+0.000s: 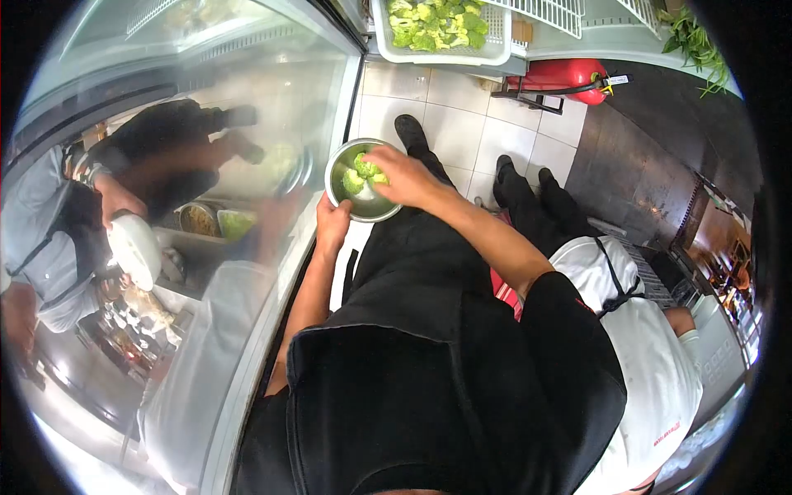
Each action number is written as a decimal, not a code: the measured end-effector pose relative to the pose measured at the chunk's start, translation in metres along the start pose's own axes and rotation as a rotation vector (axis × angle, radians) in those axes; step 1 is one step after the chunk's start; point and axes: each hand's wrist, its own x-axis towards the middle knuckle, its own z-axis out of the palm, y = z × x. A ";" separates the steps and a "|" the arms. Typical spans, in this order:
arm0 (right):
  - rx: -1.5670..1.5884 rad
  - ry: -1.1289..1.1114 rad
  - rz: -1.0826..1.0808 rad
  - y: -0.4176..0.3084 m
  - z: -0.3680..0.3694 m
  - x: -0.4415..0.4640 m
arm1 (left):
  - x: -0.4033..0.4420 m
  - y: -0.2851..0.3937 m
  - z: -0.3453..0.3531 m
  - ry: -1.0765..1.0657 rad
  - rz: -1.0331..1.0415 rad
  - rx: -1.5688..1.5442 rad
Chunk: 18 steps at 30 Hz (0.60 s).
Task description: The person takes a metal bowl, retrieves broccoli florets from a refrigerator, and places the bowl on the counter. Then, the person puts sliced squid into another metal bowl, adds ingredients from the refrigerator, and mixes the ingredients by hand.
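Black clothing [396, 388] lies nearest; beyond, the left hand [333, 218] grips a metal bowl [337, 175], apparently steadying it for the right hand [396, 175], whose grasp is unclear beside the broccoli [353, 182] inside.

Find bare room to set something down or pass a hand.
Bare: floor tiles between the wearer's shoe and the co-worker's shoes; also a gap between the bowl and white bin, depth unclear. Crowded: inside the bowl, with broccoli and the right hand; beside the right arm, where a co-worker is close.
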 end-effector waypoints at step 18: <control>-0.063 -0.186 0.086 -0.004 -0.021 0.032 | 0.002 -0.002 -0.003 -0.021 -0.001 -0.053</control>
